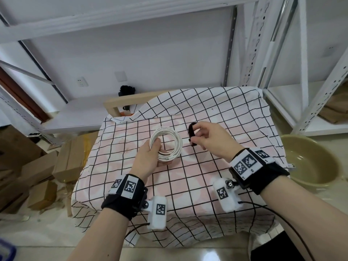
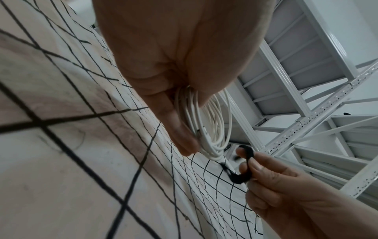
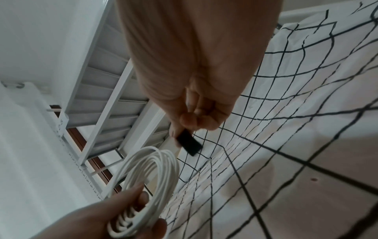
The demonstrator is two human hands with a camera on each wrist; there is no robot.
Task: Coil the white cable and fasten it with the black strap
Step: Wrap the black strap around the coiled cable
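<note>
The white cable [image 1: 174, 137] is wound into a round coil of several loops. My left hand [image 1: 150, 157] grips the coil's near left side between thumb and fingers, holding it just above the checked cloth [image 1: 216, 113]. In the left wrist view the coil [image 2: 214, 126] hangs from that hand's [image 2: 180, 80] fingers. To the coil's right, my right hand [image 1: 209, 140] pinches the black strap [image 1: 191, 131], which curves in a loop. The right wrist view shows the strap [image 3: 189, 143] sticking out flat below the fingers, with the coil [image 3: 147, 171] at lower left.
The cloth covers a small table. A wooden frame [image 1: 122, 103] and a black object [image 1: 127, 90] lie behind it. White metal shelving [image 1: 301, 63] stands at the back and right. A tan basin [image 1: 308, 161] sits on the floor right; cardboard boxes [image 1: 69, 161] lie left.
</note>
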